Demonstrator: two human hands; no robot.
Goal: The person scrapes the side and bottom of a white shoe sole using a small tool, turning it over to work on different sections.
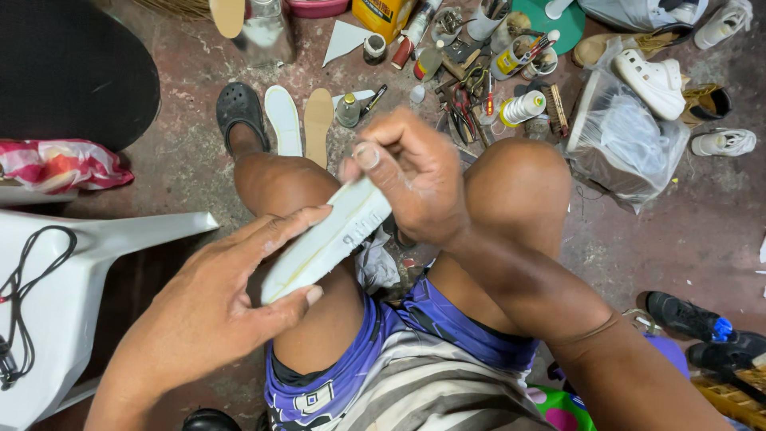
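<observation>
Head view: at the centre of the frame, over the person's bare knees, both hands grip a white shoe sole (327,239). The left hand (215,307) is closed round its lower end, thumb beneath and fingers along the upper edge. The right hand (415,179) pinches the upper end, thumb pressed on the top.

The sole is held only at its ends, so in my judgement a slack grip could let it slide off toward the cluttered floor (678,239).

Just above, two loose insoles (302,121) lie beside a black clog (239,112) on the person's foot. The tool heap (479,72) at upper centre is too tangled to sort out. The right palm hides whatever it may hold, and a white chair (72,271) is cut off at the left.
</observation>
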